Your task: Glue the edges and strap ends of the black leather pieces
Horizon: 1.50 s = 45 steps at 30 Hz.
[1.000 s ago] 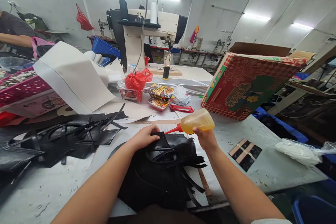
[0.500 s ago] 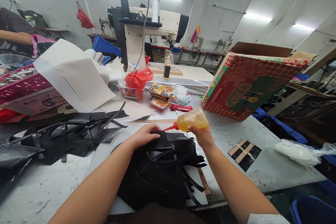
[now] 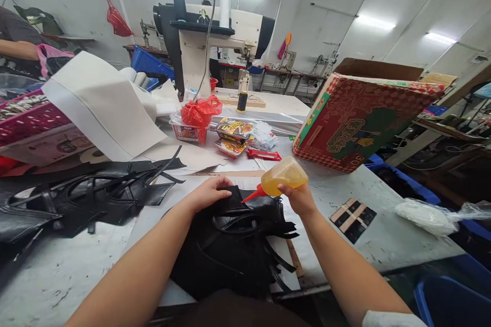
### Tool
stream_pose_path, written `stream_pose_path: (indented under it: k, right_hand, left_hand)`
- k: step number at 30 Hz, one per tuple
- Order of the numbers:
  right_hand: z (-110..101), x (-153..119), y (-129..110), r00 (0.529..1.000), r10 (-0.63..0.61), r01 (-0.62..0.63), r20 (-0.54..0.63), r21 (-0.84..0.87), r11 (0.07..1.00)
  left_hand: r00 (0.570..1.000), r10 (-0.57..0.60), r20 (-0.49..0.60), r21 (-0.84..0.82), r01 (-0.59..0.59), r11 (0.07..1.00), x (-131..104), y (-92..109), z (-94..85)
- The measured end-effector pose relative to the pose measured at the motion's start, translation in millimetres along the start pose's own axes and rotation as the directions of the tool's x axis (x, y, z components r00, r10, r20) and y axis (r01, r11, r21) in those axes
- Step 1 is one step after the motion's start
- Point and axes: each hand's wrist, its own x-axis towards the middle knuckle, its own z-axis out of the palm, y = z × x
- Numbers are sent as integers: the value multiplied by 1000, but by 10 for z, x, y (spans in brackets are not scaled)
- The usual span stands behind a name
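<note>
My right hand (image 3: pixel 302 198) is wrapped round a soft squeeze bottle (image 3: pixel 286 176) of yellow liquid, probably glue. The bottle is tilted, and its red nozzle (image 3: pixel 253 194) points down and left, with the tip at a seam on a black leather piece (image 3: pixel 226 260). That piece lies in a pile in front of me, with cutouts and loose straps at its right side. At its upper left edge my left hand (image 3: pixel 210 193) grips the leather between thumb and fingers; some of the fingertips are hidden.
More black strapped leather pieces (image 3: pixel 76 199) lie at left. Behind are white sheets (image 3: pixel 103 107), food packs (image 3: pixel 232 135) and a sewing machine (image 3: pixel 222 41). To the right stand a red carton (image 3: pixel 364 122), a taped block (image 3: pixel 353 219) and a white bag (image 3: pixel 425 217). A person's arm shows far left.
The nozzle tip has moved down along the seam, closer to me. My left hand keeps its hold on the leather. The whole view has shifted slightly.
</note>
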Motion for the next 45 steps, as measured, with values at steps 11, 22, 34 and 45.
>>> stream_pose_path:
  k: [11, 22, 34, 45]
  right_hand:
    - [-129, -52, 25, 1000, 6, -6, -2, 23, 1000]
    - [-296, -199, -22, 991, -29, 42, -130, 98, 994]
    - [-802, -879, -290, 923, 288, 5, -255, 757, 654]
    - [-956, -1371, -95, 852, 320, -2, -415, 607, 795]
  left_hand:
    - [999, -26, -19, -122, 23, 992, -13, 6, -13]
    - [999, 15, -41, -129, -21, 991, -13, -23, -44]
    - [870, 273, -410, 693, 103, 714, -756, 525, -404]
    - [811, 82, -580, 770, 513, 379, -1417, -349, -96]
